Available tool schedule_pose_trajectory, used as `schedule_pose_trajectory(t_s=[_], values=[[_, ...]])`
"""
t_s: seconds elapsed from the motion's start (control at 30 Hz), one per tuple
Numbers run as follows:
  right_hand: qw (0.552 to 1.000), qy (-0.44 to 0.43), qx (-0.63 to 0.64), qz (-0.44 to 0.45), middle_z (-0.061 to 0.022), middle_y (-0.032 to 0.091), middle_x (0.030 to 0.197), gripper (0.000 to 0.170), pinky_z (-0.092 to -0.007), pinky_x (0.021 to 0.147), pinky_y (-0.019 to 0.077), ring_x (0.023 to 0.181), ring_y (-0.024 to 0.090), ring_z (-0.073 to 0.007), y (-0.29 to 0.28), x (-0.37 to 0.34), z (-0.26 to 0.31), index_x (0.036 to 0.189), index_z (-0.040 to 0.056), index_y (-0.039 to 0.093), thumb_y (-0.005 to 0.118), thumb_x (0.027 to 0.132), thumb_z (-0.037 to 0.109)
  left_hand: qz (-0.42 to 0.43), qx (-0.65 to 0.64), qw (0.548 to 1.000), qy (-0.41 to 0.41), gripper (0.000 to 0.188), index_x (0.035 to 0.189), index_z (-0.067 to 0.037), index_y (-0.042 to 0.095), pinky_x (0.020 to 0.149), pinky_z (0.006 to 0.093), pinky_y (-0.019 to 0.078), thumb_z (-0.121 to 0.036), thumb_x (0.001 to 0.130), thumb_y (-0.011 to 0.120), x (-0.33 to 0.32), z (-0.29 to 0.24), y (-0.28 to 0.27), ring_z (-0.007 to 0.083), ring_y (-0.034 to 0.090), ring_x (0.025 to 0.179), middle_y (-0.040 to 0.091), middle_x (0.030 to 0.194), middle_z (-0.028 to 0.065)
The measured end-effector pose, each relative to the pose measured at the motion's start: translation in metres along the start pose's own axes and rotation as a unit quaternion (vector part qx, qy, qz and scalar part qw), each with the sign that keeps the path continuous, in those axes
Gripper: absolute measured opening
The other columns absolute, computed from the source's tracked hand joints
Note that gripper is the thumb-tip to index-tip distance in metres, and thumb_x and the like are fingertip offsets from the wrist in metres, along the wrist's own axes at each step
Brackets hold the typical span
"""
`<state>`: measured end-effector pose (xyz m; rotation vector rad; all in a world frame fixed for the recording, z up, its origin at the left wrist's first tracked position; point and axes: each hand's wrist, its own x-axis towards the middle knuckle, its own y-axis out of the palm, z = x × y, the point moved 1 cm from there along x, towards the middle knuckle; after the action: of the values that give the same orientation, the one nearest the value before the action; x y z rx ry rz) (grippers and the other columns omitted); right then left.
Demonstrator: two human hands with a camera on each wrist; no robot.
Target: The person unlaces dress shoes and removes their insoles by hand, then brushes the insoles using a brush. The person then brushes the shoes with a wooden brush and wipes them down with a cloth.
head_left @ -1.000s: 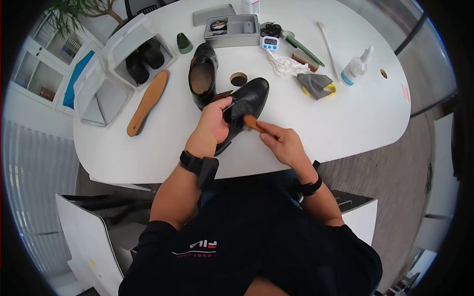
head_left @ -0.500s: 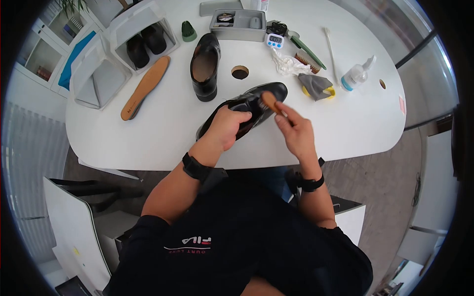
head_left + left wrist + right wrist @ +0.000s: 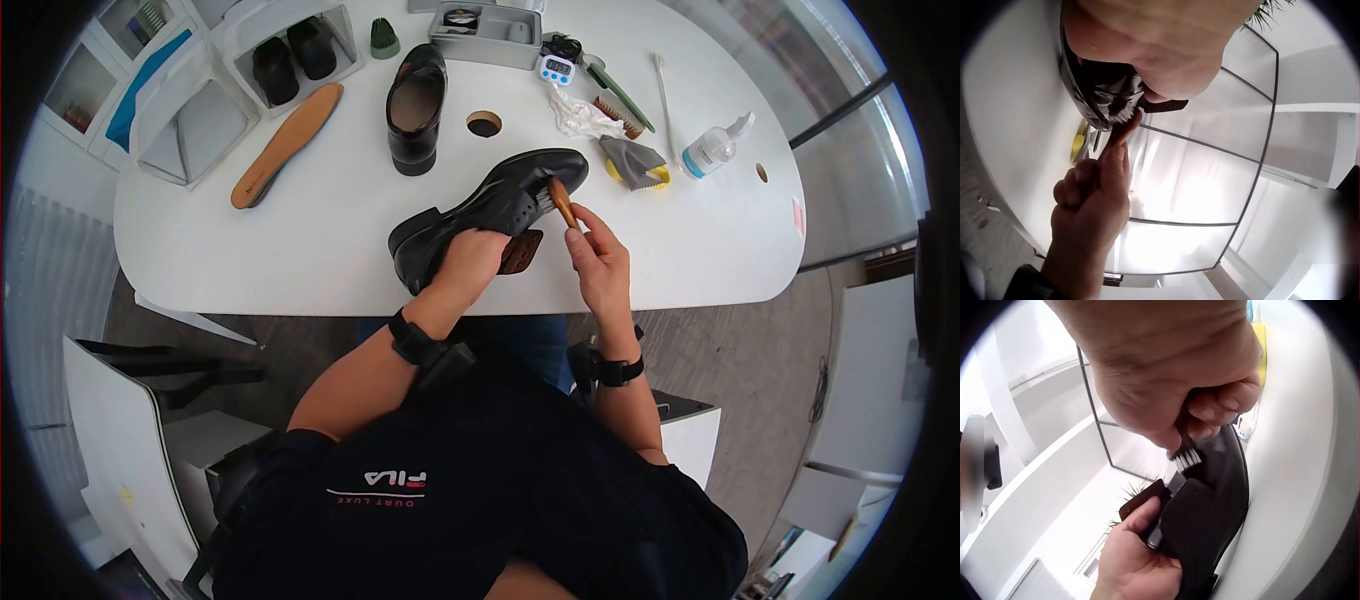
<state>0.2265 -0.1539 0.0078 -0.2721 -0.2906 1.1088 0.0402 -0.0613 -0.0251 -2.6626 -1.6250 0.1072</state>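
Note:
A black leather dress shoe (image 3: pixel 485 205) is tilted on its side over the table, toe to the right, eyelets showing and no laces in them. My left hand (image 3: pixel 470 268) grips it at the opening, with part of the fingers hidden inside. Beside that hand the brown-lined tongue (image 3: pixel 521 252) sticks out, folded away from the eyelets. In my right hand (image 3: pixel 602 265) a small wooden-handled brush (image 3: pixel 562 200) is pinched between thumb and fingers. Its pale bristles (image 3: pixel 1187 460) are at the upper just ahead of the lacing, as the right wrist view shows closely.
The other black shoe (image 3: pixel 414 105) stands upright behind. Left of it lie an insole (image 3: pixel 288 146) and two clear boxes, one holding dark shoes (image 3: pixel 293 66). Toward the back right are a timer (image 3: pixel 556 69), a green-handled brush (image 3: pixel 620 96), a grey cloth (image 3: pixel 633 160) and a spray bottle (image 3: pixel 712 147).
The held shoe has turned so its toe points more to the right, and its tongue is now folded out. My right hand has carried the brush from the lacing area toward the toe.

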Motion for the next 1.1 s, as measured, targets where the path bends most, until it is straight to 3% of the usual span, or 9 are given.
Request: schedule_pose_trajectory(t_s=[0.03, 0.13, 0.3, 0.4, 0.6, 0.73, 0.8, 0.93, 1.1], values=[[0.999, 0.005, 0.033, -0.028, 0.0018, 0.056, 0.074, 0.041, -0.0249, 0.068, 0.0438, 0.072, 0.051, -0.0078, 0.001, -0.004, -0.001, 0.14, 0.0079, 0.067, 0.072, 0.101, 0.021, 0.022, 0.283, 0.95, 0.129, 0.024, 0.111, 0.0, 0.075, 0.089, 0.0439, 0.0552, -0.008, 0.096, 0.059, 0.001, 0.015, -0.001, 0.0328, 0.072, 0.098, 0.076, 0.107, 0.0168], [0.997, -0.015, 0.052, -0.054, 0.0001, 0.061, 0.076, 0.04, -0.0259, 0.068, 0.0466, 0.072, 0.056, -0.0098, 0.002, -0.013, 0.009, 0.139, 0.0092, 0.068, 0.072, 0.101, 0.02, -0.076, 0.371, 0.857, 0.349, 0.029, 0.119, -0.004, 0.073, 0.096, 0.0513, 0.052, -0.011, 0.095, 0.057, -0.008, 0.038, 0.006, 0.0407, 0.066, 0.111, 0.071, 0.12, 0.0226], [0.981, -0.161, -0.109, 0.017, -0.0178, 0.078, 0.107, 0.036, -0.0342, 0.077, 0.0591, 0.085, 0.077, -0.0275, 0.029, -0.04, 0.044, 0.129, 0.0086, 0.074, 0.076, 0.094, 0.015, 0.004, 0.185, 0.958, 0.217, 0.024, 0.115, -0.008, 0.068, 0.093, 0.0447, 0.0516, -0.024, 0.1, 0.058, -0.016, 0.04, 0.019, 0.0316, 0.066, 0.111, 0.07, 0.117, 0.0125], [0.93, -0.281, -0.198, 0.13, -0.0126, 0.078, 0.096, 0.035, -0.04, 0.071, 0.0592, 0.08, 0.075, -0.0322, 0.047, -0.062, 0.066, 0.127, 0.0129, 0.075, 0.076, 0.093, 0.022, 0.156, 0.356, 0.91, 0.142, 0.022, 0.11, -0.008, 0.069, 0.092, 0.0442, 0.0527, -0.025, 0.099, 0.06, -0.012, 0.062, 0.012, 0.0292, 0.066, 0.11, 0.07, 0.115, 0.0126], [0.945, -0.122, -0.3, -0.051, -0.0139, 0.078, 0.103, 0.037, -0.038, 0.073, 0.0583, 0.082, 0.076, -0.0311, 0.027, -0.031, 0.06, 0.132, 0.0146, 0.073, 0.074, 0.095, 0.022, -0.036, 0.239, 0.947, 0.213, 0.027, 0.119, -0.005, 0.069, 0.098, 0.0485, 0.0516, -0.017, 0.097, 0.058, -0.015, 0.02, 0.03, 0.0396, 0.065, 0.115, 0.069, 0.121, 0.0225], [0.925, -0.31, -0.217, 0.037, -0.015, 0.078, 0.111, 0.037, -0.0382, 0.078, 0.0598, 0.091, 0.076, -0.0335, 0.065, -0.067, 0.063, 0.131, 0.0131, 0.073, 0.074, 0.094, 0.02, -0.067, 0.291, 0.917, 0.264, 0.031, 0.123, -0.001, 0.068, 0.1, 0.0497, 0.0511, -0.011, 0.096, 0.055, -0.043, 0.026, 0.014, 0.0438, 0.064, 0.118, 0.068, 0.125, 0.0263], [0.902, -0.366, -0.217, 0.067, -0.011, 0.075, 0.087, 0.034, -0.0415, 0.064, 0.0573, 0.074, 0.073, -0.0314, 0.074, -0.077, 0.069, 0.125, 0.0165, 0.075, 0.074, 0.092, 0.026, -0.067, 0.297, 0.915, 0.265, 0.031, 0.122, -0.001, 0.068, 0.1, 0.0498, 0.0512, -0.011, 0.096, 0.055, -0.05, 0.025, 0.005, 0.044, 0.064, 0.118, 0.069, 0.125, 0.0263], [0.904, -0.329, -0.268, 0.048, -0.015, 0.078, 0.106, 0.036, -0.0393, 0.074, 0.0595, 0.089, 0.076, -0.0326, 0.064, -0.071, 0.072, 0.128, 0.0128, 0.074, 0.074, 0.093, 0.019, -0.062, 0.304, 0.915, 0.257, 0.031, 0.122, -0.001, 0.068, 0.1, 0.0499, 0.0513, -0.01, 0.096, 0.055, -0.037, 0.014, 0.019, 0.0443, 0.064, 0.118, 0.069, 0.124, 0.0264], [0.892, -0.358, -0.275, 0.0, -0.0096, 0.072, 0.08, 0.032, -0.0421, 0.06, 0.0557, 0.071, 0.071, -0.0307, 0.073, -0.088, 0.072, 0.121, 0.0165, 0.076, 0.075, 0.09, 0.026, -0.05, 0.306, 0.922, 0.232, 0.03, 0.122, -0.001, 0.068, 0.099, 0.05, 0.0515, -0.01, 0.096, 0.055, -0.058, 0.032, 0.004, 0.0447, 0.065, 0.117, 0.069, 0.124, 0.0264]])
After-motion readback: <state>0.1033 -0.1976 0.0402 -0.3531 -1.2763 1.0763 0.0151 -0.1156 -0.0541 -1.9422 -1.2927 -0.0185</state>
